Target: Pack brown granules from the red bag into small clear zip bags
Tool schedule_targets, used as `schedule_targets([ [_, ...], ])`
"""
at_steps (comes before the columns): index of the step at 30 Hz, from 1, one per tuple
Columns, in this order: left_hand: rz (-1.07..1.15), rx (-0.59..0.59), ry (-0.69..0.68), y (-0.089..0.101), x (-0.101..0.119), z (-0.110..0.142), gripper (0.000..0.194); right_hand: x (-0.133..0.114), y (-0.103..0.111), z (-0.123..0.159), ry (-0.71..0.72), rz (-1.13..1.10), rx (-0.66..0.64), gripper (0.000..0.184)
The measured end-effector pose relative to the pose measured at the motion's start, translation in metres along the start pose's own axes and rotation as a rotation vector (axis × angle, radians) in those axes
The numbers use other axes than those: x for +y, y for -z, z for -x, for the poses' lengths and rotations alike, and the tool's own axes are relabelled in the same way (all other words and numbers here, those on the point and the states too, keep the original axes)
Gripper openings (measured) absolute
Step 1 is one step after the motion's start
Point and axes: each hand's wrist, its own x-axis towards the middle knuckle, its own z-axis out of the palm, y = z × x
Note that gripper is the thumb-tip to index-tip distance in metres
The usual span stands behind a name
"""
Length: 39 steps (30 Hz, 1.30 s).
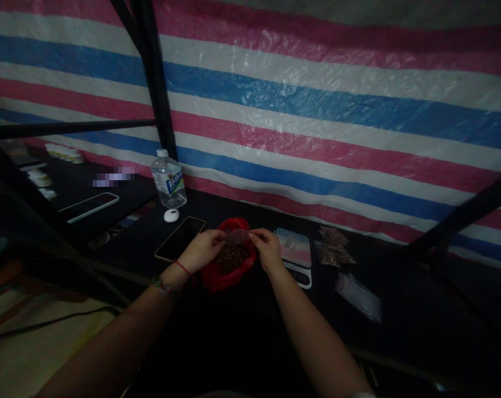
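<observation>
1. The left hand (202, 249) and the right hand (268, 249) meet over a red plastic bag (217, 276) that sits open on the dark tabletop (399, 287), in the middle of the scene and near the person.
2. Between them they pinch a small clear pouch (236, 237), each grip closed on one upper edge, holding it just above the red bag's mouth.
3. The red bag holds a heap of small brown pieces (232, 257); what they are is too dim to tell.
4. The pouch looks thin, limp and light, likely slippery film; it is best held at the rim corners so that the mouth stays spread.
5. Just right of the hands lies a small flat scale (294, 249), and farther right some filled pouches (333, 246) and empty clear ones (358, 296).
6. To the left lie a phone (179, 237) and, beyond it, a water bottle (168, 179).
</observation>
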Motion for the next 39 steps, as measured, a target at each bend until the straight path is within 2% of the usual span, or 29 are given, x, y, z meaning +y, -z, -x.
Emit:
schedule_targets([
  [4, -0.052, 0.004, -0.033, 0.000, -0.004, -0.001, 0.025, -0.001, -0.002, 0.001, -0.090, -0.129, 0.007, 0.021],
  [8, 0.022, 0.011, 0.054, 0.001, -0.003, -0.001, 0.027, -0.008, -0.005, 0.002, -0.136, -0.220, -0.018, 0.031],
  [13, 0.166, 0.063, 0.122, 0.000, 0.000, 0.001, 0.030, -0.010, -0.005, 0.001, -0.138, -0.214, -0.026, 0.044],
  [15, 0.199, 0.084, 0.111, -0.001, 0.001, 0.001, 0.031, -0.005, -0.004, 0.000, -0.114, -0.170, -0.041, 0.040],
  [18, 0.216, 0.110, 0.087, -0.003, 0.001, 0.000, 0.032, 0.001, -0.001, -0.001, -0.053, -0.047, -0.076, 0.020],
  [20, 0.195, 0.101, 0.072, -0.003, 0.001, 0.001, 0.031, 0.003, 0.001, -0.001, -0.004, 0.021, -0.078, 0.014],
  [23, 0.131, 0.054, 0.036, -0.002, 0.002, 0.001, 0.026, 0.003, 0.002, -0.001, 0.061, 0.064, -0.064, 0.012],
  [26, 0.098, 0.023, 0.016, -0.001, 0.002, 0.001, 0.023, 0.002, 0.001, -0.001, 0.070, 0.102, -0.067, 0.012],
  [30, 0.097, 0.080, 0.056, 0.002, 0.002, 0.001, 0.027, 0.003, -0.001, 0.000, -0.016, 0.117, -0.008, 0.016],
  [33, 0.076, 0.127, 0.066, 0.004, 0.004, 0.002, 0.028, 0.004, -0.002, 0.001, -0.027, 0.128, -0.034, 0.016],
  [39, 0.054, 0.111, 0.064, 0.005, 0.009, 0.003, 0.026, 0.003, -0.002, 0.001, -0.028, 0.115, -0.024, 0.016],
])
